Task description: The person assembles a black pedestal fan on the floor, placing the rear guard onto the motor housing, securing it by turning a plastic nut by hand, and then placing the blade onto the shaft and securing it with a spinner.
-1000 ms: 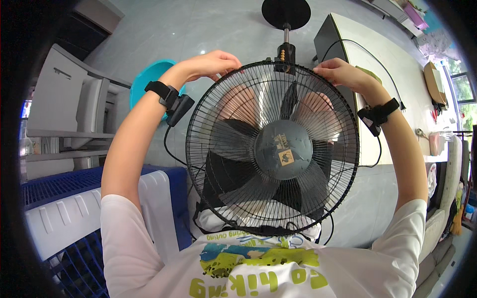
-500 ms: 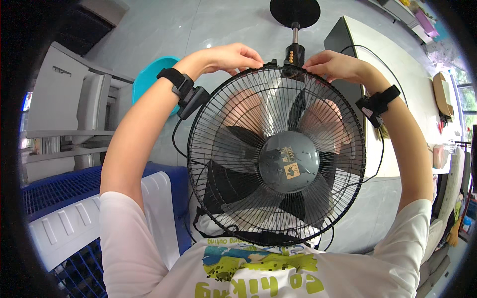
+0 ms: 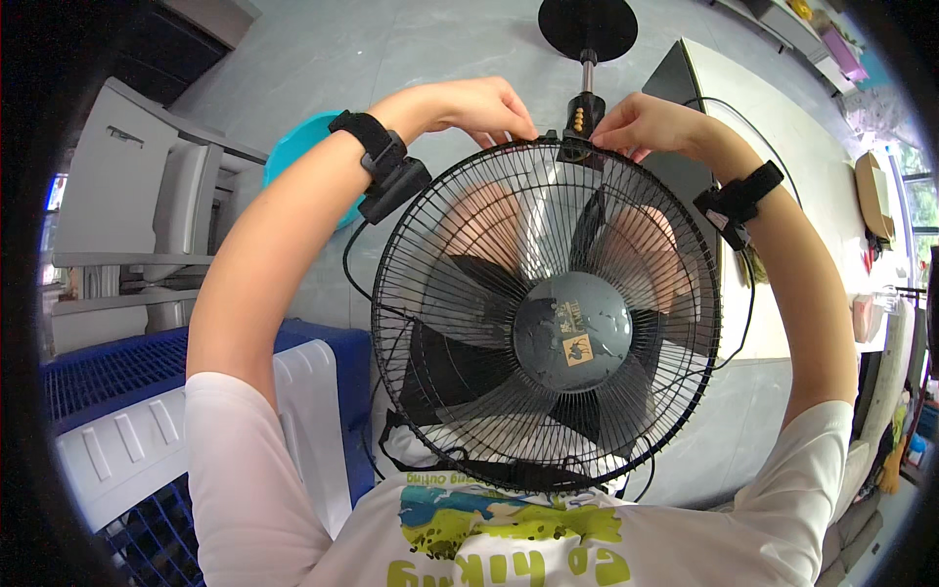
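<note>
A black electric fan [image 3: 460,357] lies in front of my body, its round wire guard facing up and its see-through blades and grey hub [image 3: 572,331] showing through the wires. At the guard's far rim, my left hand [image 3: 487,108] pinches the edge just left of a small black clip [image 3: 551,136]. My right hand [image 3: 646,125] grips the same rim on the other side, beside the fan's neck with its tan buttons [image 3: 579,119]. Its thumb and forefinger are together; the other fingers curl under and are partly hidden. Beyond the hands, the pole leads to a round black base [image 3: 588,27].
A turquoise basin [image 3: 298,152] stands on the floor behind my left forearm. To the left are a blue-and-white plastic crate [image 3: 176,421] and a grey cabinet [image 3: 112,181]. A pale table [image 3: 773,196] stands at right, with a black cord [image 3: 751,122] looping over it.
My left hand has shifted slightly right along with the fan's rim. The fan appears a little lower in view. My right hand stays on the rim near the neck.
</note>
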The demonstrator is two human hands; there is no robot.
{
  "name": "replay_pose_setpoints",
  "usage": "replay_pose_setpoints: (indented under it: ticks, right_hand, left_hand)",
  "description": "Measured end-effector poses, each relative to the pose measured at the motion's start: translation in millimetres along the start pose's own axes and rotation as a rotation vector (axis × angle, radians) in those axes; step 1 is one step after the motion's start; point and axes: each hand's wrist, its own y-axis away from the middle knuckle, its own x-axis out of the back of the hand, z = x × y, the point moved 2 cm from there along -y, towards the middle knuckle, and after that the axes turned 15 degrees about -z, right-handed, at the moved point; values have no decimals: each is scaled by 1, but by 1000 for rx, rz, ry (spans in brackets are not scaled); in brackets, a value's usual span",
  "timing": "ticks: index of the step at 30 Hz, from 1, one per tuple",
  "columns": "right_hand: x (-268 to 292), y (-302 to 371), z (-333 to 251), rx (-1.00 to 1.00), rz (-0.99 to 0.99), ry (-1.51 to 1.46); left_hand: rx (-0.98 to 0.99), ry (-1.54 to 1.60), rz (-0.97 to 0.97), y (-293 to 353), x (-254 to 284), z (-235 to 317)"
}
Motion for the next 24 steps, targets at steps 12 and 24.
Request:
replay_pose_setpoints:
  ticks: [12, 24]
  right_hand:
    - [-2, -5, -13, -75, -9, 14]
    - [-3, -13, -20, -70, 36, -33]
  left_hand:
    - [10, -91, 25, -6, 0, 2]
    - [-17, -113, -5, -8, 0, 5]
